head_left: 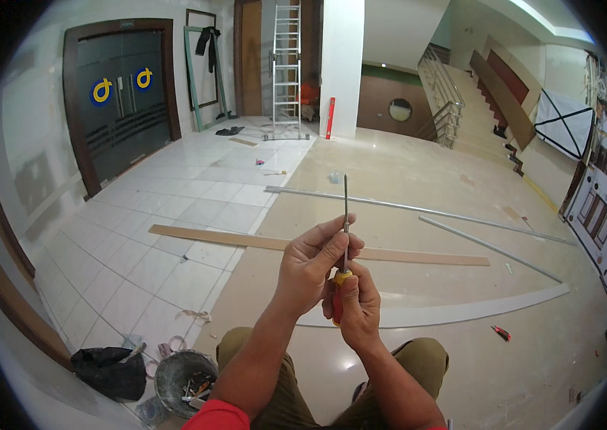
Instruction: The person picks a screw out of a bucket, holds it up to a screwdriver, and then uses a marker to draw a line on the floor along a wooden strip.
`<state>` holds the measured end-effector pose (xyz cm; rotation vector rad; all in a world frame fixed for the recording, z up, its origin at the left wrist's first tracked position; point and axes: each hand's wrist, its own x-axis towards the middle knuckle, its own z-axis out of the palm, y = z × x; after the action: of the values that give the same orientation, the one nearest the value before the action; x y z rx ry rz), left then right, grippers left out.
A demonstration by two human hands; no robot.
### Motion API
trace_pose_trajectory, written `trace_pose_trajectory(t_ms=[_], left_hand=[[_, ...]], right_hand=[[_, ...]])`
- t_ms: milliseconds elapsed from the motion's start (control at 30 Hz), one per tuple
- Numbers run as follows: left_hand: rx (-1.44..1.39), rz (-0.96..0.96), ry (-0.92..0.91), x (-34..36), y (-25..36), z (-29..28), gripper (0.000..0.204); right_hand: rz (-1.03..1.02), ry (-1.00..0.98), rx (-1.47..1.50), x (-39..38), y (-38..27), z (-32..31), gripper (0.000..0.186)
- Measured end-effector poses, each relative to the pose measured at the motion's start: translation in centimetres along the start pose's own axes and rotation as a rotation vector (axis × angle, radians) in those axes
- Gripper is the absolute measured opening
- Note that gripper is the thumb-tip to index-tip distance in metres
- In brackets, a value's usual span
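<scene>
The right hand (pixel 361 307) wraps the handle (pixel 338 304) of the upright screwdriver (pixel 343 276); just above, the left hand (pixel 306 266) seems to pinch the shaft (pixel 346 195), partly hiding it.

Indoor, fairly bright, mostly diffuse. Lit ceiling strip (pixel 551 21) at upper right. Glossy floor (pixel 389 168) throws soft glare patches, strongest lower centre; shadows faint. Screwdriver (pixel 344 275) reads crisp, far staircase (pixel 481 111) softer. Heavy fisheye bend toward rim, corners vignetted to black.
</scene>
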<state>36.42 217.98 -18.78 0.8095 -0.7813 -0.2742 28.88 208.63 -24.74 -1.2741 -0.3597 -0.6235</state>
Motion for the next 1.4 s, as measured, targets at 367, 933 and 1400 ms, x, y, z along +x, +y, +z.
trace_pose_trajectory(t_ms=[367,933,1400], left_hand=[[0.37,0.103,0.003,-0.2,0.2,0.6,0.043],[0.007,0.091,0.043,0.4,0.3,-0.7,0.032],[-0.166,0.071,0.002,0.9,1.3,-3.2,0.032]], right_hand=[[-0.026,0.083,-0.039,-0.1,-0.4,0.0,0.036],[-0.189,0.22,-0.463,-0.1,-0.1,0.5,0.026],[-0.447,0.153,-0.739,0.0,-1.5,1.3,0.036]])
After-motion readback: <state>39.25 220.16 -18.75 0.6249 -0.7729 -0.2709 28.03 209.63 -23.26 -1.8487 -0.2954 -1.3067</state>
